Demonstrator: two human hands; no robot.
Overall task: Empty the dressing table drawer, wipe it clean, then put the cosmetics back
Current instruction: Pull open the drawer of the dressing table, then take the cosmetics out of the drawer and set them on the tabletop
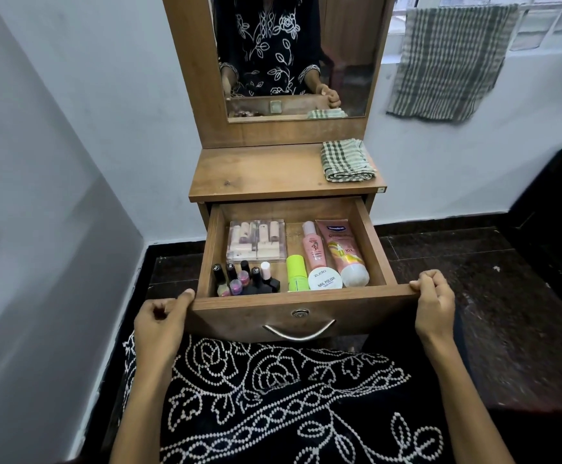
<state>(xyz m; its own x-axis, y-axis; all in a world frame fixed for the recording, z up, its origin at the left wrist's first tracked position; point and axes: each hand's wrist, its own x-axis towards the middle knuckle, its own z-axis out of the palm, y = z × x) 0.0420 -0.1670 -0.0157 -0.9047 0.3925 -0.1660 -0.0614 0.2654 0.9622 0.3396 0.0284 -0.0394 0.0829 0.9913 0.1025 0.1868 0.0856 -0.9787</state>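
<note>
I grip the full drawer front, left hand and right hand at its corners; emptying comes next

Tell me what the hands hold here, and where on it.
Both grip the open drawer front panel: left hand at its left top corner, right hand at its right.

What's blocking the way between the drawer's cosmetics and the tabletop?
Nothing visible. The drawer is open and uncovered, and the tabletop above it is bare except a folded cloth at its right end. Both hands grip the drawer front.
</note>
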